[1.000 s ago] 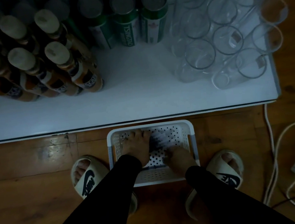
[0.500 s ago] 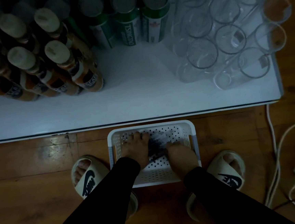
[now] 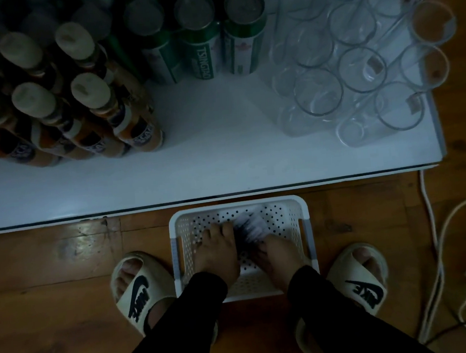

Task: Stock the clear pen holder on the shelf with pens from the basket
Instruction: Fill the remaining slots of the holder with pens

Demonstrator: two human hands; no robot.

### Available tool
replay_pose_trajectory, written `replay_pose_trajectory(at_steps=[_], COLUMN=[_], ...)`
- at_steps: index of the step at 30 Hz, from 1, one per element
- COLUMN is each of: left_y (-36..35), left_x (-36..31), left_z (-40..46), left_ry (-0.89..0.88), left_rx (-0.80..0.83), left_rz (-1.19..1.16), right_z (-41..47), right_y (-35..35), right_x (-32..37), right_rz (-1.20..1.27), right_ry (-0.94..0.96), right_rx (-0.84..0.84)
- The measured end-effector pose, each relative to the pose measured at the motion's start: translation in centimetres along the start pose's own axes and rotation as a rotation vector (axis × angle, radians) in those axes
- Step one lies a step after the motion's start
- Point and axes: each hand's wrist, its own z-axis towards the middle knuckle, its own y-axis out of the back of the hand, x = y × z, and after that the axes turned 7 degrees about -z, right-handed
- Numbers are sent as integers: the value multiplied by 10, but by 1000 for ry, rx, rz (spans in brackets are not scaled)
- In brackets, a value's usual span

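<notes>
basket [image 3: 300,215]: white, perforated, on wood floor against the shelf [image 3: 210,161] front edge
pens [image 3: 249,227]: blurred bundle at basket's far middle, between both hands
left hand [image 3: 218,250]: fingers spread, flat beside pens
right hand [image 3: 280,252]: at pens' near end, grip unclear
pen holder [image 3: 357,61]: clear tubes, shelf's right end

Perforated white plastic basket [image 3: 291,208] on glossy, scuffed wood floor [image 3: 52,276]; clear holder [image 3: 357,61], perhaps acrylic, on smooth matt shelf [image 3: 210,155].
</notes>
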Motion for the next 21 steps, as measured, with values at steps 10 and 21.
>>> replay_pose_trajectory(at_steps=[10, 21], left_y=[-9, 2], left_x=[-3, 4], left_z=[6, 11], left_ry=[81, 6], left_rx=[-34, 16], left_rz=[54, -157], right_z=[-4, -24], right_y=[3, 6], right_x=[4, 14], right_rz=[189, 260], right_ry=[-83, -137], right_rx=[150, 230])
